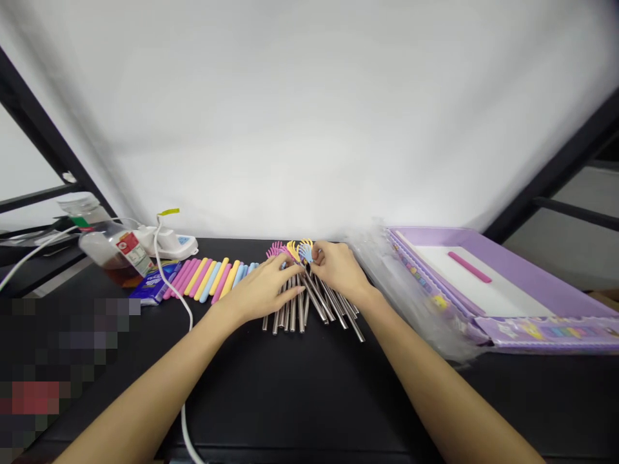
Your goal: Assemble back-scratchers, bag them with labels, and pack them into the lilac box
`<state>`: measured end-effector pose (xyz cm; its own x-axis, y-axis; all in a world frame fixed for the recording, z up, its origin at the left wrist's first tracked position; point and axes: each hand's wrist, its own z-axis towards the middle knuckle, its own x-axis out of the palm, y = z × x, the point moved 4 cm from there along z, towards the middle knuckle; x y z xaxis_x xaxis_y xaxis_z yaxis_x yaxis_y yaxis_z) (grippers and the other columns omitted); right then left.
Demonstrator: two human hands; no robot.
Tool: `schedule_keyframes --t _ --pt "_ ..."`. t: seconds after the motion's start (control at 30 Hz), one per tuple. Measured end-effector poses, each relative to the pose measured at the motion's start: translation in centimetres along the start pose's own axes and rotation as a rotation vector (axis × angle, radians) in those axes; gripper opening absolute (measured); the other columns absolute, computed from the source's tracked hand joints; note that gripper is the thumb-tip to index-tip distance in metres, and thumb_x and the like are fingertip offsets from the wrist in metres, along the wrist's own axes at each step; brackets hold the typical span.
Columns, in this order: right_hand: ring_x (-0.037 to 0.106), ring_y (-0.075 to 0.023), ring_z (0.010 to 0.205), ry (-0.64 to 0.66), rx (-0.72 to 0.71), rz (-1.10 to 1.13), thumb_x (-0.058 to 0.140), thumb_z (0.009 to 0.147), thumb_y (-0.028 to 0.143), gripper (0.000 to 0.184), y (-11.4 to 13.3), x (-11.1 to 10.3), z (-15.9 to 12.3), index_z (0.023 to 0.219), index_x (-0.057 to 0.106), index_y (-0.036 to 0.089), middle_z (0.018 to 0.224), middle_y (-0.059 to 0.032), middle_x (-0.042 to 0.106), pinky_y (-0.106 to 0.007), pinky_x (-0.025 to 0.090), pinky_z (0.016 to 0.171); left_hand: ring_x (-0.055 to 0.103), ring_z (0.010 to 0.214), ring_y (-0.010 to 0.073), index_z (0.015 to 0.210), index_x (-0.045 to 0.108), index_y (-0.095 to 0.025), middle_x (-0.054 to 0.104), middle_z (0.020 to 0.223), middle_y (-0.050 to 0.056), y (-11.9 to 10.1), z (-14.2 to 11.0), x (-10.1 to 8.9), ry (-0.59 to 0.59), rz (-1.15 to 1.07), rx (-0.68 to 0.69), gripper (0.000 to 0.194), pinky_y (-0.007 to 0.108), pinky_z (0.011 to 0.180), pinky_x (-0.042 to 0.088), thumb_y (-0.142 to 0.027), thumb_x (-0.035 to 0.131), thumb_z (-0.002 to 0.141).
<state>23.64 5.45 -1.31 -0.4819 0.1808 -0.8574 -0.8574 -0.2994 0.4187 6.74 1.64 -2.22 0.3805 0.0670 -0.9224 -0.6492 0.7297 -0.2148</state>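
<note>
Several stainless steel rods (300, 312) lie fanned out on the black table (290, 393), with small fan-shaped plastic pieces in pink, yellow and blue (293, 250) at their far ends. My left hand (261, 290) rests palm down across the rods, fingers apart, holding nothing distinct. My right hand (338, 267) pinches the blue fan-shaped piece (305, 252) between its fingertips. Where the rods pass beneath my left hand, they are hidden. To the left lies a row of pink, yellow and blue foam sticks (207, 278).
On the right, a purple tray (483, 242) with a white insert holds a pink stick (469, 267), beside clear plastic wrap (411, 290). At the left stand a bottle (116, 254), a white device (169, 242) and a blue packet (155, 285). A white cable (186, 316) crosses the table.
</note>
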Motion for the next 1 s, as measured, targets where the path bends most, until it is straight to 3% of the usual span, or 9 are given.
schedule_keyframes --t 0.07,0.23,0.37,0.67,0.87,1.0 --pt "0.066 -0.0167 0.074 0.028 0.005 0.037 0.062 0.081 0.019 0.003 -0.1 -0.4 0.3 0.082 0.064 0.021 0.08 -0.0034 0.072 -0.024 0.043 0.067 0.056 0.112 0.0264 0.125 0.058 -0.023 0.055 0.121 0.01 -0.3 0.1 -0.1 -0.04 0.015 0.018 0.032 0.047 0.099 0.049 -0.04 0.045 0.101" --pt "0.068 -0.0218 0.082 0.037 0.146 -0.165 0.048 0.093 0.025 0.019 -0.8 -2.6 -0.9 0.097 0.067 0.019 0.094 -0.0103 0.074 -0.029 0.042 0.067 0.051 0.119 0.0274 0.128 0.057 -0.021 0.054 0.127 0.011 -1.6 0.6 0.2 -0.084 0.052 0.019 0.035 0.048 0.103 0.046 -0.04 0.043 0.102" --pt "0.069 -0.0288 0.094 0.207 0.257 -0.332 0.044 0.097 0.027 0.026 -1.5 -2.6 -2.6 0.11 0.063 0.016 0.104 -0.0155 0.073 -0.033 0.041 0.07 0.05 0.121 0.028 0.129 0.057 -0.023 0.054 0.131 0.01 -2.5 0.9 0.5 -0.056 0.054 0.019 0.036 0.049 0.101 0.047 -0.042 0.042 0.103" --pt "0.069 -0.0254 0.089 0.215 0.2 -0.263 0.062 0.087 0.03 0.013 -2.4 -2.7 -3.2 0.096 0.064 0.02 0.096 -0.0081 0.074 -0.031 0.042 0.07 0.05 0.119 0.027 0.128 0.058 -0.023 0.054 0.129 0.01 -2.5 0.6 0.2 -0.076 0.056 0.028 0.035 0.049 0.101 0.048 -0.041 0.042 0.103" --pt "0.069 -0.0258 0.097 0.207 0.114 -0.286 0.066 0.083 0.024 0.027 -3.8 -2.2 -2.5 0.109 0.071 0.02 0.108 -0.0108 0.073 -0.031 0.045 0.079 0.047 0.119 0.0278 0.124 0.064 -0.022 0.057 0.12 0.01 -4.6 0.8 0.7 -0.025 0.028 0.119 0.039 0.048 0.103 0.045 -0.046 0.043 0.102" --pt "0.069 -0.0254 0.105 0.215 0.076 -0.221 0.062 0.082 0.018 0.035 -4.3 -2.2 -2.1 0.116 0.073 0.02 0.115 -0.0097 0.074 -0.031 0.046 0.087 0.042 0.125 0.0298 0.126 0.067 -0.03 0.053 0.13 0.009 -6.5 1.5 1.9 0.005 0.037 0.236 0.041 0.05 0.106 0.04 -0.051 0.041 0.101"
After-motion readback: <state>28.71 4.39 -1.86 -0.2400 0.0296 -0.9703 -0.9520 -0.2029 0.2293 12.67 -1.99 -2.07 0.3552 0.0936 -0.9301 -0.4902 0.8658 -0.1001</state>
